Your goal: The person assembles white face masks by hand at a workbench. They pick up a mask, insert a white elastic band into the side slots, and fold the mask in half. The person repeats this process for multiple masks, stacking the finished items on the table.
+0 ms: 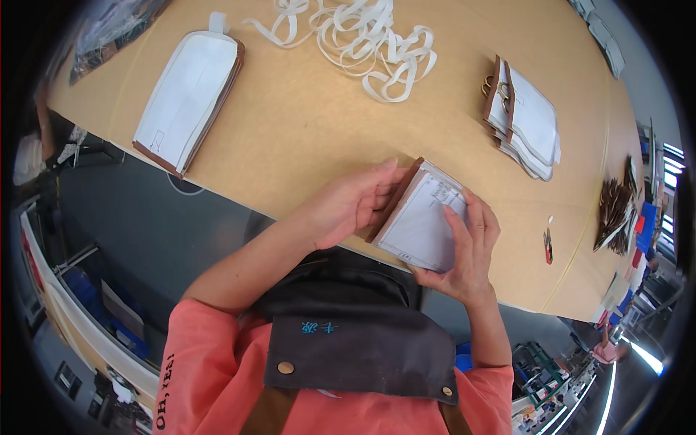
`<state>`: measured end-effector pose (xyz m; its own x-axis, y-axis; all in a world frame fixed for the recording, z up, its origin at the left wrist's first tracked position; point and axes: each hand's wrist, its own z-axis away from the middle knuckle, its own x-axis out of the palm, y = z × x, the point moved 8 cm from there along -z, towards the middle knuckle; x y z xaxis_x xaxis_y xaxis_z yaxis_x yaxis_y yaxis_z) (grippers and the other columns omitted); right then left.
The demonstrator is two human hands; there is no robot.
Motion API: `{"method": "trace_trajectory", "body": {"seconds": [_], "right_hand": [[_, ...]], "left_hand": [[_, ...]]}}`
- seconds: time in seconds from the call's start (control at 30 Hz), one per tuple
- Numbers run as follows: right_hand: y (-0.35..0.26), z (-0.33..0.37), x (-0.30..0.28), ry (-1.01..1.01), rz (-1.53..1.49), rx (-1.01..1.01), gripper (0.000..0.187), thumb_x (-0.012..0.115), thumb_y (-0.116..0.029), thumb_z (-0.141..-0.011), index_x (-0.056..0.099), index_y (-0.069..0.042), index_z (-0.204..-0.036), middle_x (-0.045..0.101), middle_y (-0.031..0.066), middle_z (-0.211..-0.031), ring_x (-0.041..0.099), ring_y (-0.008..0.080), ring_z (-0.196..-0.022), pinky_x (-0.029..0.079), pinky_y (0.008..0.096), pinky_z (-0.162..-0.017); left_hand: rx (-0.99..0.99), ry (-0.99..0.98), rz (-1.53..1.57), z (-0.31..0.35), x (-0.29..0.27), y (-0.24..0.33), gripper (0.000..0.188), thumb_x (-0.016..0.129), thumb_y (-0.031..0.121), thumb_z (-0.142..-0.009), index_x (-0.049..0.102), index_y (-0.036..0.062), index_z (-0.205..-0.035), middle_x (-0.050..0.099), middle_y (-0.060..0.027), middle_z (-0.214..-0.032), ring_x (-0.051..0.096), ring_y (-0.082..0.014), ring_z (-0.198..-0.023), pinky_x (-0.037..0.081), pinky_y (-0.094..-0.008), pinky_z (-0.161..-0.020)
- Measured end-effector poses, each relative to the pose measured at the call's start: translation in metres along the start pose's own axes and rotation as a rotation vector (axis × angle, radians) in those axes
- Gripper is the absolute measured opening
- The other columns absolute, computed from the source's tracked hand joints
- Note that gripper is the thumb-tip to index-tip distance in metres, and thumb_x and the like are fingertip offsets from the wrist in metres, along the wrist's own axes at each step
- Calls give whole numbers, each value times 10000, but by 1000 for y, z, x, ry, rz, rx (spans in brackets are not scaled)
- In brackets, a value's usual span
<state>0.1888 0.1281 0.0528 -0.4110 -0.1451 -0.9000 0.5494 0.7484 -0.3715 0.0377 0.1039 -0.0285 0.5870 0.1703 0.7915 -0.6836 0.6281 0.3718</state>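
A tangle of loose white tape [378, 20] lies across the far part of the brown counter [304, 109]. Left of the tangle stands a flat, white-faced stack [190, 94] with brown edges, and farther left something wrapped in transparent plastic [119, 32]. Right of the tangle and a little nearer lies a second stack of white pieces [535, 116], brown-trimmed, with gold-coloured rings [505, 92] at one side. Nearer and farther right of the tangle rests a small red-handled tool [548, 250]; beyond it, farther right still, sits a bundle of dark brown strips [616, 206]. Well to the tangle's lower right, a person in pink [605, 352] appears small near bright strip lights [644, 356].
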Motion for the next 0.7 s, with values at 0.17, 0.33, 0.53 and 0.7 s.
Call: {"method": "trace_trajectory", "body": {"seconds": [0.17,0.33,0.53,0.7], "right_hand": [[1,0,0,-9,3,6,878,868,-388,-560,564,-61,-1317,434,258,-1448,437,434,-1240,366,521,-996],[1,-1,1,-15,6,-2,895,866,-387,-550,557,-61,-1325,429,256,-1453,434,435,-1241,363,525,-999],[2,-1,1,-19,2,-5,904,865,-378,-536,557,-61,-1324,425,254,-1458,434,437,-1240,363,526,-998],[1,-2,1,-17,5,-9,908,867,-379,-536,553,-62,-1327,421,253,-1463,435,437,-1239,361,528,-998]], "left_hand": [[-10,-4,-4,-1,0,-1,666,332,513,-1059,404,3,-1480,567,-99,-1377,564,-169,-1221,429,-344,-1046],[1,-5,-25,2,3,2,673,325,524,-1057,405,7,-1480,572,-93,-1374,565,-163,-1218,430,-337,-1043],[-11,-10,-25,0,1,-1,680,312,539,-1055,413,13,-1474,573,-93,-1375,563,-159,-1231,438,-338,-1034],[-14,-16,-45,2,5,2,696,307,556,-1051,405,20,-1483,573,-91,-1375,560,-159,-1238,443,-338,-1025]]}}
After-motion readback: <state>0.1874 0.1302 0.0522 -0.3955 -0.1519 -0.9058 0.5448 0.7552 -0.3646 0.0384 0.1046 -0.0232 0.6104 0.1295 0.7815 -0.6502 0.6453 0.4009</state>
